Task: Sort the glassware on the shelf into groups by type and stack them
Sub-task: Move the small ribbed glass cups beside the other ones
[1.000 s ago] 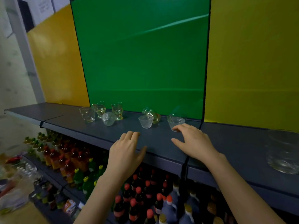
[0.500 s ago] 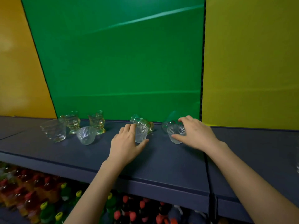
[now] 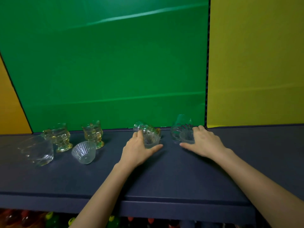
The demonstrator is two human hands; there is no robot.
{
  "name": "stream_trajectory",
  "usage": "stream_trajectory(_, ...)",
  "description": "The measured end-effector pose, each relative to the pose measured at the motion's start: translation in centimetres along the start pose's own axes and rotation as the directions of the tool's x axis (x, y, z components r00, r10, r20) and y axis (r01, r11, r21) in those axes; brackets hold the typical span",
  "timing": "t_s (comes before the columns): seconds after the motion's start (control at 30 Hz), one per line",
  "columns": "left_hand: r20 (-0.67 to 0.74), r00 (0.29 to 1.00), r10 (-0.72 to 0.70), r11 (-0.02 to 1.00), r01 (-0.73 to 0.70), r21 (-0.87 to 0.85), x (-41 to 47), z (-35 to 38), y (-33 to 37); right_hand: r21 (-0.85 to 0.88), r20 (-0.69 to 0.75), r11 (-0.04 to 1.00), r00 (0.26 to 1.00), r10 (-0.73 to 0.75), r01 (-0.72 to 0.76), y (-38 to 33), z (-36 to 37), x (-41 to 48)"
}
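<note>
On the dark blue shelf (image 3: 164,178) my left hand (image 3: 138,150) wraps around a small ribbed clear bowl (image 3: 151,140). My right hand (image 3: 204,143) wraps around a second small ribbed bowl (image 3: 186,137). Behind the left bowl a yellowish footed glass (image 3: 148,128) lies on its side. A larger clear glass (image 3: 180,125) stands behind the right bowl. To the left sit a third ribbed bowl (image 3: 84,152), tilted, two upright yellowish footed glasses (image 3: 93,134) (image 3: 60,137), and a clear tumbler (image 3: 37,149) lying tilted.
Green (image 3: 107,63) and yellow (image 3: 255,63) panels close off the back of the shelf. Bottles with coloured caps (image 3: 49,219) stand on the shelf below the front edge.
Both hands moved forward from the shelf's front edge to the two ribbed bowls and closed around them. The camera moved closer and turned left.
</note>
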State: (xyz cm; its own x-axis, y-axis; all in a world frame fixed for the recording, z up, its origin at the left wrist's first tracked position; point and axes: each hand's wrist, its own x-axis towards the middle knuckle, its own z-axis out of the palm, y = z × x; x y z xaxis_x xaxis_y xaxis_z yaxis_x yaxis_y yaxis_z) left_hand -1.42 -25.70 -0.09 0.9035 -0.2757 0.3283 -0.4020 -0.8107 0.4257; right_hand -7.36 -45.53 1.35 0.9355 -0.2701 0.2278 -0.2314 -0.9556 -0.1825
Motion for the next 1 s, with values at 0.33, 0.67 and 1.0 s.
stream_trajectory(0.33,-0.004,1.0,0.027,0.982,-0.027,-0.188,0.5,-0.4,-0.8,0.175,-0.08,0.98,0.99,0.112,-0.097,-0.6,-0.3,-2.9)
stream_trajectory(0.67,-0.022,0.927,0.373,0.87,-0.358,-0.339,-3.0,-1.6,6.4,0.234,-0.231,0.959,0.949,0.213,-0.159,4.1,-4.9,-12.1)
stream_trajectory(1.0,0.027,0.798,0.602,0.689,-0.501,-0.524,-9.1,4.4,22.2,0.105,-0.271,0.924,0.883,0.383,-0.369,15.6,-10.2,-23.3)
